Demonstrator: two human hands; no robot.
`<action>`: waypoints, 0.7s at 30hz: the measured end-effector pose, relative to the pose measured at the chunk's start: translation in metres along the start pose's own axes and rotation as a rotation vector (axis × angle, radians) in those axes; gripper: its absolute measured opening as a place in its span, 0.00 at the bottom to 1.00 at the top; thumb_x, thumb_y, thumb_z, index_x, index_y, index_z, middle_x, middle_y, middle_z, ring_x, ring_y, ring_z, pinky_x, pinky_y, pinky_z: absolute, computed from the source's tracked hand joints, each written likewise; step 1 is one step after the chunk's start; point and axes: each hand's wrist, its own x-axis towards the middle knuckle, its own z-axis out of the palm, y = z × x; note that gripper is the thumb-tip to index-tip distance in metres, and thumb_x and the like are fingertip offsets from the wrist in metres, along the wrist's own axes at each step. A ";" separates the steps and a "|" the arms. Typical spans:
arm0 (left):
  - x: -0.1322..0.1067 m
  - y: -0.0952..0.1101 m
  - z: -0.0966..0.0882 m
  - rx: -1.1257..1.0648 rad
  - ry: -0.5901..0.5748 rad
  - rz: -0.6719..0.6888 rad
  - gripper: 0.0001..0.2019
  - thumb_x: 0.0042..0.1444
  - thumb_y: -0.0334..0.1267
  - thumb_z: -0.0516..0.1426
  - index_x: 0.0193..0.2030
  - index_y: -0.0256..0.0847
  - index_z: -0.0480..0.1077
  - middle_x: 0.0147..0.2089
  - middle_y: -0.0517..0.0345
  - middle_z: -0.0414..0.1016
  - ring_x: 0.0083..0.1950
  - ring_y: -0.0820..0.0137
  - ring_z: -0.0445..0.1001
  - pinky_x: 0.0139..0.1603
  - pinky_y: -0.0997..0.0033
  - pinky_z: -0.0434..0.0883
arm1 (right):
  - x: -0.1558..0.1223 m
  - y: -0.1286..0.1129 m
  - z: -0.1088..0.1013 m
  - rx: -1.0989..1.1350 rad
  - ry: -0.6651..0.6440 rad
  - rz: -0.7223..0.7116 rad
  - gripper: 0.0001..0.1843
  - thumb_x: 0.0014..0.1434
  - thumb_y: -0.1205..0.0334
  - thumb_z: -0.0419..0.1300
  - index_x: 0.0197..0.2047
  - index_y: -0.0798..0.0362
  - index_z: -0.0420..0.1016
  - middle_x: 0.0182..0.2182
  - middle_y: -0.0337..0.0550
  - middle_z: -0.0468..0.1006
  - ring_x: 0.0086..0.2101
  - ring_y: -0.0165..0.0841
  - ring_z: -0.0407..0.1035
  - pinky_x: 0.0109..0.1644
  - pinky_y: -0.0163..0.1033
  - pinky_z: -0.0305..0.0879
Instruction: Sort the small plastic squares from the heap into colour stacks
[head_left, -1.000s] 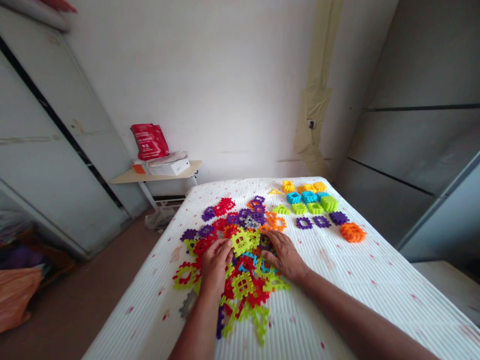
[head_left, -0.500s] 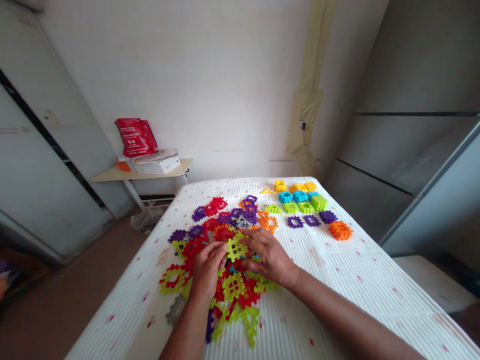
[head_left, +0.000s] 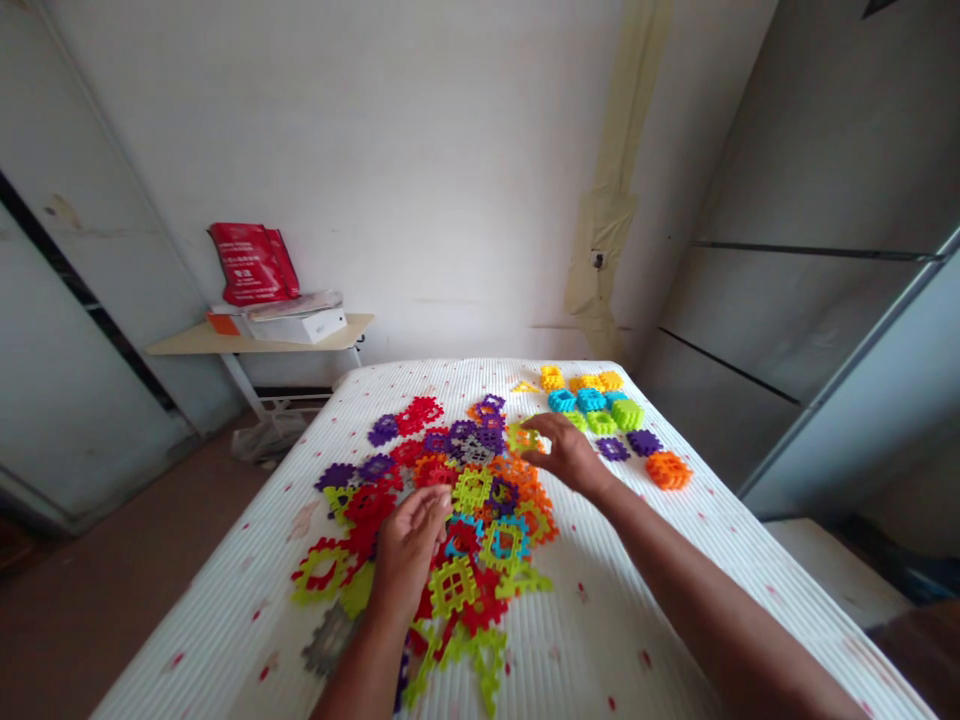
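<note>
My right hand is over the pile's right side, with thumb and fingers closed on a lime-green notched building piece. Beside the middle of the pile, my left hand has its fingers curled in against the thumb. Its fingertips are close to a lime-green window-shaped piece; whether they grip it is unclear. Around both hands spreads a loose pile of notched plastic pieces, among them a red piece, a purple piece, a grey piece and another green window piece.
Sorted stacks stand at the table's right rear: yellow, blue, green, purple and orange. A side table bears a red bag and a white box. A grey cabinet rises at right.
My right hand has moved from the pile's middle back and to the right, taking a lime-green piece with it. My left hand stays near the pile. The view has shifted slightly.
</note>
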 end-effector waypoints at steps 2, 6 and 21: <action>0.002 -0.003 -0.004 0.017 0.007 0.000 0.26 0.37 0.56 0.63 0.37 0.37 0.73 0.24 0.60 0.71 0.20 0.78 0.60 0.19 0.78 0.57 | 0.006 0.034 -0.008 -0.075 0.031 0.065 0.18 0.50 0.63 0.65 0.45 0.54 0.74 0.42 0.49 0.76 0.44 0.40 0.69 0.48 0.47 0.67; 0.007 -0.010 -0.009 0.026 0.026 0.025 0.24 0.40 0.54 0.63 0.38 0.36 0.73 0.24 0.59 0.71 0.21 0.78 0.60 0.19 0.79 0.57 | 0.008 0.089 -0.035 -0.156 0.103 0.192 0.17 0.51 0.61 0.64 0.45 0.52 0.74 0.42 0.48 0.76 0.42 0.39 0.71 0.47 0.47 0.68; 0.008 -0.013 -0.011 0.130 0.025 0.023 0.25 0.41 0.55 0.61 0.40 0.35 0.72 0.23 0.59 0.71 0.23 0.76 0.62 0.21 0.77 0.60 | 0.013 0.139 -0.048 -0.293 -0.305 0.350 0.25 0.44 0.72 0.64 0.48 0.52 0.75 0.43 0.46 0.78 0.41 0.37 0.72 0.47 0.39 0.67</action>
